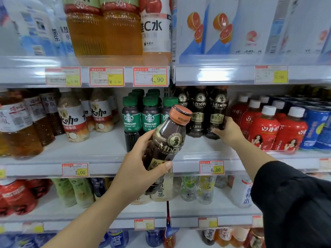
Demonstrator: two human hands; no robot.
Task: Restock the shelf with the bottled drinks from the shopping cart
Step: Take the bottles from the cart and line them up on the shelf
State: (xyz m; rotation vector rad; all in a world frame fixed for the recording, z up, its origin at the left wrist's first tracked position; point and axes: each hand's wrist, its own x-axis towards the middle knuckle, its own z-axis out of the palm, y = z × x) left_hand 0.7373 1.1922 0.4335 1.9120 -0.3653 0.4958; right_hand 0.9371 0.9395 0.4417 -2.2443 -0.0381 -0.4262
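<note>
My left hand (141,165) grips a dark MDOY coffee bottle with an orange cap (169,138), tilted to the right in front of the middle shelf (100,149). My right hand (228,132) reaches onto that shelf and wraps the lower part of the rightmost standing MDOY coffee bottle (217,111). Two more MDOY bottles (198,111) stand to its left in the same row. The shopping cart is out of view.
Green-capped Americano bottles (139,115) stand just left of the MDOY row, red bottles with white caps (265,127) just right. Milk-coffee bottles (75,119) sit further left. Shelves above and below are full of drinks; price tags (211,167) line the edges.
</note>
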